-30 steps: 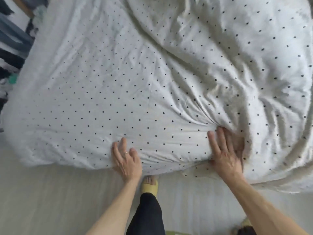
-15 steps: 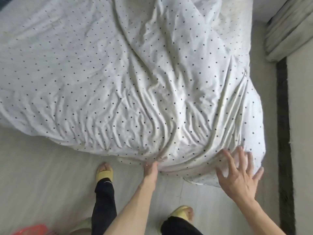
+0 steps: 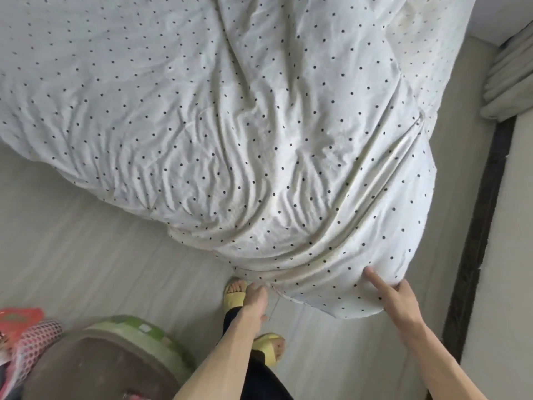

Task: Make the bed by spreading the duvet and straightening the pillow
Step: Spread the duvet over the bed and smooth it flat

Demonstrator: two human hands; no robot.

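White dotted duvet (image 3: 230,125) lies crumpled, its near corner drooping toward the floor (image 3: 86,255). Left hand (image 3: 256,293) curls into the hem; right hand (image 3: 399,298) holds the corner, forefinger straight. Best pull both 2 outward evenly, hem taut.

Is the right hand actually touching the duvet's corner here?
Touching. The head view shows the right hand with its index finger lying on the hanging corner of the duvet and its other fingers curled round the edge.
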